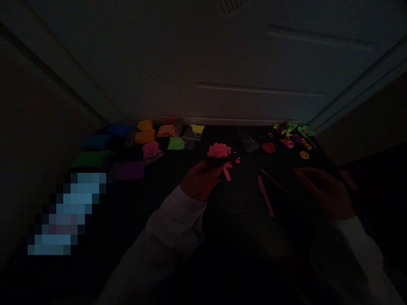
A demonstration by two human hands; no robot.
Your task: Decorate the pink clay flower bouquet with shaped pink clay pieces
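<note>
Pink ruffled flower (218,150) is up in the L hand (202,180), over the table (235,207), fingers closed round its dark underside. Head looks mostly built, approx. full of petals; can't tell if the base is done. Pink strip (227,173) & small pink bits (238,160) sit just beside it, not joined on. R hand (327,192) is apart, fingers bent; too dark to tell if it's pinching anything. Near it: pink knife (266,197) + thin pink stick (276,183). Far R: colourful shaped pcs (291,140), apparently complete. L: coloured packets, e.g. purple packet (130,170).
</note>
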